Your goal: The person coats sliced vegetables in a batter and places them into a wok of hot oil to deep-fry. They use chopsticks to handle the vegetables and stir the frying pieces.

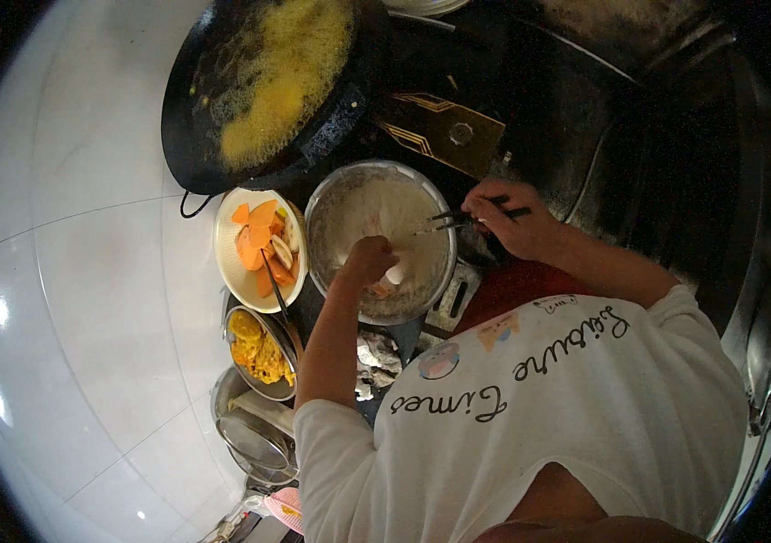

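Observation:
My left hand (pixel 370 260) is down inside a round metal bowl (pixel 448 271) of pale flour. A small white object (pixel 395 274) shows at its fingers, and an orange piece (pixel 380 292) lies in the flour beside it; the fingertips are partly hidden. My right hand (pixel 504 214) grips dark chopsticks (pixel 450 217), their tips over the bowl's right part. Beyond the bowl stands a black wok (pixel 178 136) of foaming yellow oil (pixel 284 95). Left of the bowl, a cream plastic basket (pixel 226 271) holds orange and pale slices (pixel 261 224), with a dark stick (pixel 273 282) resting in it.
A metal dish (pixel 280 391) of yellow fried food (pixel 260 346) sits below the basket. Nearer me are a strainer (pixel 256 441), crumpled white material (pixel 377 360) and a pink basket (pixel 285 508). A stove panel with a knob (pixel 461 134) lies right of the wok; a tiled wall (pixel 100 271) bounds the left.

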The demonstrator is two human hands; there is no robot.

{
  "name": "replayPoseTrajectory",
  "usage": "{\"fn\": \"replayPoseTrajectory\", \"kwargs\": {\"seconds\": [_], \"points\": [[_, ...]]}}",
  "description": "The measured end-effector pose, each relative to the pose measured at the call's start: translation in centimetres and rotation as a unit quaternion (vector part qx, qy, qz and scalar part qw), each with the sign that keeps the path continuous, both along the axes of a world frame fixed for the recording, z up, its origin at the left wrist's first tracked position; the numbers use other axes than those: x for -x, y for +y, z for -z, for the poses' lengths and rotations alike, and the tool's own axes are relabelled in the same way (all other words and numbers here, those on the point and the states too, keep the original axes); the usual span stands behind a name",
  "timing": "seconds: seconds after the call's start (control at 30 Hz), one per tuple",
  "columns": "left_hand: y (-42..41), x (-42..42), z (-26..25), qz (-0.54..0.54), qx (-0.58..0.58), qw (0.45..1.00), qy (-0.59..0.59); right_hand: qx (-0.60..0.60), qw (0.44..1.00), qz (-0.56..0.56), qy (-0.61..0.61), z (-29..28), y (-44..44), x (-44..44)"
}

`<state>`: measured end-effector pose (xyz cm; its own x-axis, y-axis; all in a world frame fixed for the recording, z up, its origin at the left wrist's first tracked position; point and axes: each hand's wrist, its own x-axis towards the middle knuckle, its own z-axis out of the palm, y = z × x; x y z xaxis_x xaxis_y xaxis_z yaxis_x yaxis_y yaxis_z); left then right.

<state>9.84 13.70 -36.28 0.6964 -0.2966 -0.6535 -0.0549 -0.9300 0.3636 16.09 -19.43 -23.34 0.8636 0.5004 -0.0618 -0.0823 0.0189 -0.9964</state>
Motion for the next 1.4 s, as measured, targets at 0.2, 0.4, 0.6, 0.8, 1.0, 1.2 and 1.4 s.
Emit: {"fn": "replayPoseTrajectory", "kwargs": {"seconds": [0.2, 0.4, 0.6, 0.8, 1.0, 1.2, 1.4], "points": [[-8.1, -2.5, -6.0, -0.364, 0.173, 0.912, 0.081, 0.039, 0.981, 0.031, -0.19, -2.5, -0.6, -1.0], [-6.3, 0.3, -7.8, -0.533, 0.357, 0.767, 0.016, 0.055, 0.976, 0.029, -0.21, -6.5, -2.0, -0.7], [-5.2, 3.0, -11.9, -0.657, 0.46, 0.597, 0.006, 0.076, 0.994, -0.027, -0.069, -7.8, -0.6, 0.6], [-5.0, 6.2, -13.3, -0.657, 0.403, 0.636, 0.032, -0.102, 0.994, 0.009, 0.047, -5.5, 2.3, 1.1], [-4.0, 4.6, -22.6, -0.664, 0.565, 0.489, -0.03, -0.027, 0.998, -0.002, 0.059, -5.2, 1.9, 1.0], [0.4, -6.1, -33.3, -0.579, 0.501, 0.582, -0.275, 0.016, 0.999, -0.032, 0.017, -3.9, 1.3, 0.8], [4.6, -16.2, -33.2, -0.497, 0.127, 0.759, -0.401, -0.008, 0.999, -0.023, -0.045, -2.4, 0.6, 0.2]]}}
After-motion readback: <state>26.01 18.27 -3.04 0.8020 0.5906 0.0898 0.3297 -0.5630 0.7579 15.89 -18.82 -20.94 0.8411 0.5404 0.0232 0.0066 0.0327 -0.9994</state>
